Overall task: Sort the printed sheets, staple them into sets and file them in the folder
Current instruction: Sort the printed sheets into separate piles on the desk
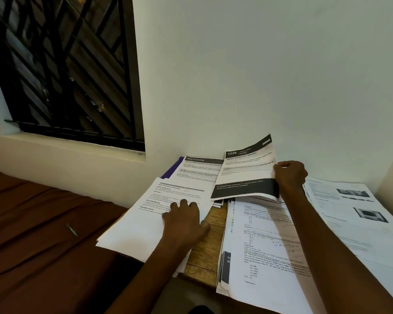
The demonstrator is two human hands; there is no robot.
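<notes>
Pinching the limp "1226" sheet [245,171] at its edge, the right hand [289,175] lifts it. Left hand [184,219] lies flat, fingers straight, on a stack [145,223].

A left hand [183,219] lay flat on a printed sheet [145,223] at the wooden table's [208,243] left edge. The right hand [289,175] pinched a lifted sheet headed 1226 [245,173] above the near paper stack [266,245].

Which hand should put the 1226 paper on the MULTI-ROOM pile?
Probably the right hand: its grip already pinches the 1226 sheet, lifted beside the MULTI-ROOM sheet. The left hand rests flat on another sheet.
</notes>
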